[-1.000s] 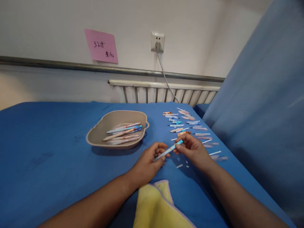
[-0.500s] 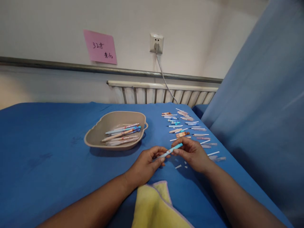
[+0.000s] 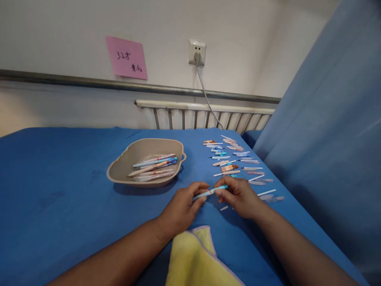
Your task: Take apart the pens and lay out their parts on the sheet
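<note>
Between my two hands lies a light-blue pen (image 3: pixel 210 192) with a small orange print and a turquoise end. My left hand (image 3: pixel 186 204) grips its lower left part between thumb and fingers. Thumb and fingers of my right hand (image 3: pixel 238 195) close around the turquoise end. Just right of and beyond my hands, pen parts (image 3: pixel 229 168) lie in rows: coloured barrels, thin white refills and clear pieces. A small white bit (image 3: pixel 224 208) rests on the cloth below my right hand.
To the left stands a beige basin (image 3: pixel 119 165) holding several assembled pens (image 3: pixel 154 167). A yellow cloth (image 3: pixel 193 258) lies at the near edge of the blue-covered bed (image 3: pixel 74 222). Blue curtain (image 3: pixel 333 139) hangs on the right; behind are a rail (image 3: pixel 166 89) and a plugged socket (image 3: pixel 197 53).
The pen has tilted flatter, its turquoise end a little lower. My right hand has shifted slightly, now covering some of the small white bits. My left hand keeps its grip.
</note>
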Tool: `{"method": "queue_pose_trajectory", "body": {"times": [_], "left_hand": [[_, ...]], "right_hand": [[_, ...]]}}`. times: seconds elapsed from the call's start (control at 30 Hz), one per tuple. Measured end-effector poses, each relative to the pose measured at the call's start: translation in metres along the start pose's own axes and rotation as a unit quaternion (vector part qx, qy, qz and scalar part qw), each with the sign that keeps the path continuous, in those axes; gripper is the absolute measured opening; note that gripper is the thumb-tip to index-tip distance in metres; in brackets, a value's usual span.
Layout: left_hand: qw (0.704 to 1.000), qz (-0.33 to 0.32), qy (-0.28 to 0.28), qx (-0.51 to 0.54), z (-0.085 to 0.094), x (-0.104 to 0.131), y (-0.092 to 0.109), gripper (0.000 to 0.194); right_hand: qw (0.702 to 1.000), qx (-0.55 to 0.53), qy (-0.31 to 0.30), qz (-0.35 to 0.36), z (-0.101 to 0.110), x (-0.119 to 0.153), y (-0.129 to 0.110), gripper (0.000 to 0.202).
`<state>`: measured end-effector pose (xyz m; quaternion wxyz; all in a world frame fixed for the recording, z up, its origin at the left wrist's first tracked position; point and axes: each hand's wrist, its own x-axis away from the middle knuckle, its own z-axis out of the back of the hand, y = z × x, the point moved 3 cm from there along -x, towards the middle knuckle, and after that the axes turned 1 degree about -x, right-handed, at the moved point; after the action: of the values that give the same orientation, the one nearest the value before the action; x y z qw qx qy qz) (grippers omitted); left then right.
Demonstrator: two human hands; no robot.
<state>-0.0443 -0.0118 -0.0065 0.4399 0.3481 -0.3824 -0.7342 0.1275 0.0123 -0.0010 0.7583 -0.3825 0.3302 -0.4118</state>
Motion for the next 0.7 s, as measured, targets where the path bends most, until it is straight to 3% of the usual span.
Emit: {"method": "queue_pose_trajectory", "body": {"times": [0.13,0.23,0.33,0.5,0.7], "left_hand": [[0.998,-0.015,-0.006,-0.060,0.001,0.001,0.005,0.023],[0.998,-0.021,-0.019,-0.060,0.000,0.000,0.008,0.021],[0.999,-0.020,-0.017,-0.036,0.001,-0.002,0.007,0.022],[0.999,-0.013,0.021,-0.024,0.003,-0.003,0.004,0.023],[0.999,0.024,0.013,0.024,0.002,-0.004,-0.005,0.025]], "right_hand": [[0.993,0.109,0.006,0.034,0.000,0.001,-0.004,0.024],[0.995,0.088,-0.005,0.039,-0.005,0.002,-0.004,0.012],[0.998,0.047,-0.009,0.045,-0.009,0.002,-0.001,0.023],[0.991,0.080,-0.002,0.107,-0.007,-0.001,-0.003,0.008],[0.986,0.106,-0.023,0.127,-0.006,0.001,-0.007,0.015]]}}
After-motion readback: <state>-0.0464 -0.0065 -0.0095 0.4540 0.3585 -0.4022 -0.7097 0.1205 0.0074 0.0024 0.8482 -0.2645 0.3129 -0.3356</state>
